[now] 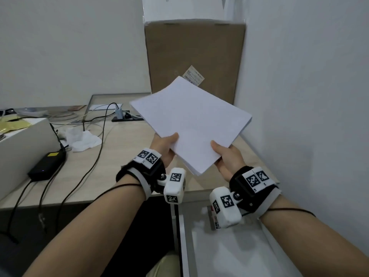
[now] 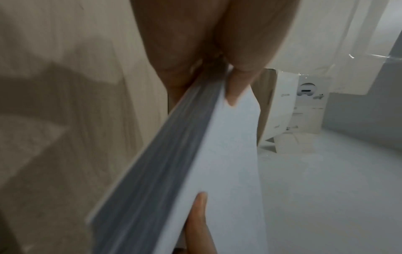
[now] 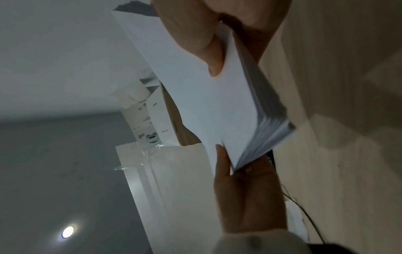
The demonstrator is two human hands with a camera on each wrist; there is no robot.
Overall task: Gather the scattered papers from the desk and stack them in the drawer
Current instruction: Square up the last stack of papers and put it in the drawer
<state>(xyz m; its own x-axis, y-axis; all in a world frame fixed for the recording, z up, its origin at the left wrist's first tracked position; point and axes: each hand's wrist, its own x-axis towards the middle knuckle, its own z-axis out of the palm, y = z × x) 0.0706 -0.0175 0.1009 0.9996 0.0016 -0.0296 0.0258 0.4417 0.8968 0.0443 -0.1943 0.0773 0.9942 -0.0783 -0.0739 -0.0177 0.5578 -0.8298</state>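
Note:
A thick stack of white papers [image 1: 189,120] is held tilted in the air above the right end of the light wooden desk [image 1: 123,156]. My left hand [image 1: 169,144] grips its near left edge, thumb on top and fingers hidden beneath. My right hand [image 1: 221,154] grips the near right edge the same way. In the left wrist view the left thumb [image 2: 237,86] presses on the top sheet of the stack [image 2: 228,154]. The right wrist view has the right thumb [image 3: 206,51] on the stack [image 3: 217,103]. Below my wrists a white drawer [image 1: 239,256] stands pulled out.
A tall cardboard box [image 1: 193,56] leans against the back wall behind the papers, and a white wall runs close on the right. On the desk's left lie a black power adapter [image 1: 48,164] with cables, crumpled white tissue [image 1: 83,138], a power strip [image 1: 127,116] and a white box [image 1: 24,140].

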